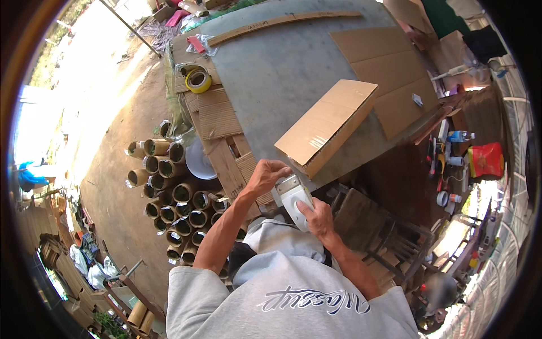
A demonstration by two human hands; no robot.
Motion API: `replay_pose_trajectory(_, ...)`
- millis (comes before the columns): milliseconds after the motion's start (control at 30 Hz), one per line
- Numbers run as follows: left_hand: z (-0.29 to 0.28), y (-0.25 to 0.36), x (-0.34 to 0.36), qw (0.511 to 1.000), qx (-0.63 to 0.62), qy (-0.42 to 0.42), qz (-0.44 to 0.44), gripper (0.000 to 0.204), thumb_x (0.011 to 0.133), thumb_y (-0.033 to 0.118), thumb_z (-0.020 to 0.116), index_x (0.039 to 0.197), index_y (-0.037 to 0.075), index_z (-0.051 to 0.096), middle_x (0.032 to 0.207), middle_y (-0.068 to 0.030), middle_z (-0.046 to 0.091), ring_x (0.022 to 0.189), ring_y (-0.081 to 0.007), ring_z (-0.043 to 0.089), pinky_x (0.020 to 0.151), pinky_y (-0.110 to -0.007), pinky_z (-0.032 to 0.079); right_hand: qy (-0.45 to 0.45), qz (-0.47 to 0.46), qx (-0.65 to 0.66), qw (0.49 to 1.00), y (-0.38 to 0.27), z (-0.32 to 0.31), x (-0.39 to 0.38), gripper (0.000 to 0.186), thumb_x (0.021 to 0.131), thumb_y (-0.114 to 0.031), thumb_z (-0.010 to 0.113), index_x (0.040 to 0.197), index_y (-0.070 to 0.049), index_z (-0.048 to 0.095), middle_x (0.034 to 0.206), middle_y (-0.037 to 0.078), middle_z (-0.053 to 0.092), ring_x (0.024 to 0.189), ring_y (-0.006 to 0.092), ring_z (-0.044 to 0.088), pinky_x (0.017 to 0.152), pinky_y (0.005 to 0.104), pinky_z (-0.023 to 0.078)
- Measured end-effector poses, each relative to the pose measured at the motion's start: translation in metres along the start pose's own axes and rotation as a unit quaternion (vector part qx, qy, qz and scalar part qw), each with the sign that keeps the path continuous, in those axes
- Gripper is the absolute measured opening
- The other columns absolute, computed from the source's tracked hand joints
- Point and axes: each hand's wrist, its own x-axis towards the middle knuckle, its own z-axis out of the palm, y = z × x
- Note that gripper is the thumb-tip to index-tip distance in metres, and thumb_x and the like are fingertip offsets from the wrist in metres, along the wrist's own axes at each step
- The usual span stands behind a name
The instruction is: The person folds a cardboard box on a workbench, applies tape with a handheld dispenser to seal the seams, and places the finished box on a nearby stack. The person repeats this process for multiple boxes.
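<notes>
My right hand [319, 218] grips a small white plastic device [294, 202] with a metal plate at its top end, held just in front of my chest. The fingers of my left hand [266, 174] curl over that metal plate [287, 183] and touch it. Both hands are at the near edge of a grey table [282, 73]. A shallow brown cardboard box [327, 125] lies on the table just beyond my hands, its flap side up.
Flat cardboard sheets [384, 62] and a long wooden strip [282, 21] lie farther on the table. A yellow tape roll [198, 80] sits at its left edge. Several cardboard tubes [169, 198] are stacked at the left. A red bag [485, 159] and a wooden chair [389, 240] are at the right.
</notes>
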Motion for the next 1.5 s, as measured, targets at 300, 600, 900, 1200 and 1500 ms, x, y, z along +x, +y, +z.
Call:
replay_pose_trajectory(300, -0.063, -0.041, 0.102, 0.995, -0.048, -0.007, 0.084, 0.024, 0.1, 0.021, 0.074, 0.097, -0.001, 0.079, 0.085, -0.004, 0.075, 0.082, -0.0121, 0.066, 0.081, -0.03, 0.053, 0.113, 0.002, -0.071, 0.991, 0.033, 0.053, -0.007, 0.061, 0.095, -0.058, 0.066, 0.093, 0.003, 0.068, 0.084, 0.031, 0.071, 0.083, 0.0518, 0.07, 0.073, 0.0559, 0.054)
replay_pose_trajectory(600, -0.069, -0.039, 0.145, 0.992, -0.053, -0.052, 0.099, 0.026, 0.099, 0.027, 0.077, 0.097, 0.001, 0.081, 0.087, -0.0034, 0.074, 0.087, -0.0138, 0.066, 0.087, -0.034, 0.053, 0.157, -0.01, -0.103, 0.982, 0.034, 0.084, 0.019, 0.058, 0.097, -0.057, 0.065, 0.099, 0.0, 0.061, 0.079, 0.029, 0.07, 0.078, 0.0511, 0.07, 0.068, 0.0567, 0.054)
replay_pose_trajectory(900, -0.01, -0.067, 0.181, 0.979, -0.041, -0.002, 0.202, 0.033, 0.086, 0.023, 0.087, 0.112, 0.002, 0.081, 0.156, -0.0141, 0.044, 0.121, -0.0251, 0.06, 0.097, -0.038, 0.056, 0.177, 0.004, -0.095, 0.98, 0.047, 0.091, 0.035, 0.056, 0.096, -0.055, 0.068, 0.098, 0.001, 0.062, 0.08, 0.029, 0.069, 0.079, 0.0522, 0.069, 0.069, 0.0569, 0.054)
replay_pose_trajectory(1200, 0.003, -0.04, 0.169, 0.961, 0.154, 0.155, 0.171, 0.049, 0.09, 0.019, 0.082, 0.135, 0.004, 0.069, 0.128, -0.0208, 0.069, 0.119, -0.0337, 0.066, 0.1, -0.043, 0.055, 0.198, -0.02, -0.102, 0.975, 0.073, 0.088, 0.045, 0.057, 0.095, -0.056, 0.067, 0.101, 0.001, 0.064, 0.076, 0.028, 0.069, 0.074, 0.0503, 0.069, 0.065, 0.0571, 0.055)
replay_pose_trajectory(1500, 0.054, 0.033, 0.094, 0.916, 0.39, -0.085, 0.047, 0.113, 0.075, 0.033, 0.078, 0.17, 0.019, 0.018, 0.164, -0.046, 0.015, 0.156, -0.0572, 0.015, 0.127, -0.056, 0.023, 0.192, -0.052, -0.215, 0.956, 0.06, 0.086, 0.023, 0.051, 0.091, -0.051, 0.075, 0.092, -0.002, 0.061, 0.068, 0.022, 0.067, 0.063, 0.0443, 0.069, 0.059, 0.052, 0.056)
